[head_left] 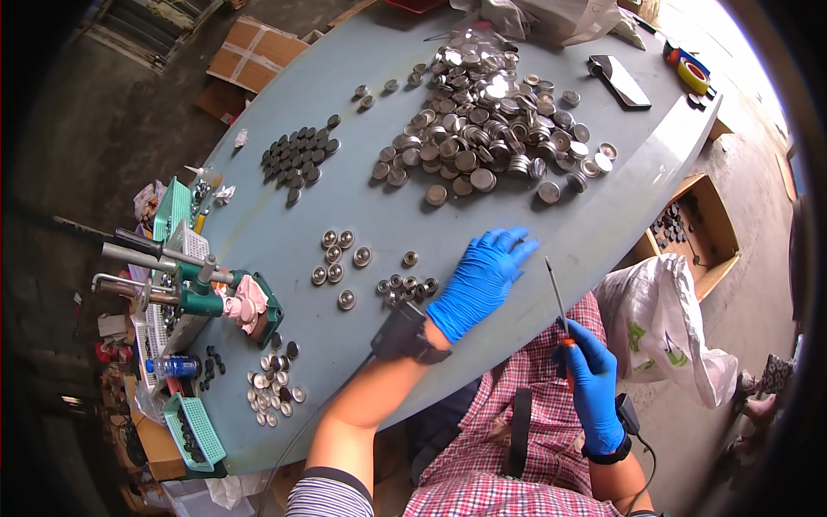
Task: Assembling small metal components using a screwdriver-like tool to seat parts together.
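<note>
My left hand [476,286], in a blue glove, lies over the near part of the table with its fingers stretched out. Nothing shows in it. Just left of its wrist sits a small cluster of silver metal caps [408,287]. In the blue-gloved right hand [596,386], at the table's near edge, is a screwdriver [556,297] with an orange handle, its shaft pointing up. Beyond the left hand spreads a large heap of round metal caps [482,121]. More caps with raised centres [334,253] stand in a loose group to the left.
A green hand press [202,297] stands at the left, near a plastic bottle [174,366] and a green basket [196,431]. Dark round pieces [299,157] lie grouped farther back. A phone [619,84] and tape roll [693,76] rest far right. Beside the table is a cardboard box [702,237].
</note>
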Demonstrator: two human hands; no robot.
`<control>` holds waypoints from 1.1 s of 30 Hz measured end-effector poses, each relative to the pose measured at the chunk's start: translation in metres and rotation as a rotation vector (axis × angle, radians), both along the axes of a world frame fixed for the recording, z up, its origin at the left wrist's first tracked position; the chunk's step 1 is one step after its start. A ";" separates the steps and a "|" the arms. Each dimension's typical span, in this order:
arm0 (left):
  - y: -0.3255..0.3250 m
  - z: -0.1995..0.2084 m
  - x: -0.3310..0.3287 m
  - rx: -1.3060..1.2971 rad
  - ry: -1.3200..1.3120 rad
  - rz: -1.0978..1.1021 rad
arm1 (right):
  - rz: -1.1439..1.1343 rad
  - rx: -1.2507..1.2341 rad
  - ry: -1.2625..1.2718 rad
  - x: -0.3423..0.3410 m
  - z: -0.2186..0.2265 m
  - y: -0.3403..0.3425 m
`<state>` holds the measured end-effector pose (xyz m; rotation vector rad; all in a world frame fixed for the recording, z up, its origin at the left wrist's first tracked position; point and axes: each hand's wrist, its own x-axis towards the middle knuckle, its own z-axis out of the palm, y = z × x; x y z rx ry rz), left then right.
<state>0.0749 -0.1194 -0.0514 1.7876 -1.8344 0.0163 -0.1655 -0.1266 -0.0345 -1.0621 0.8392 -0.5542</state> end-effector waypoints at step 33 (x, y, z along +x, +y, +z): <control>0.029 0.025 -0.060 0.249 0.300 0.043 | -0.246 -0.483 0.283 0.063 -0.046 -0.269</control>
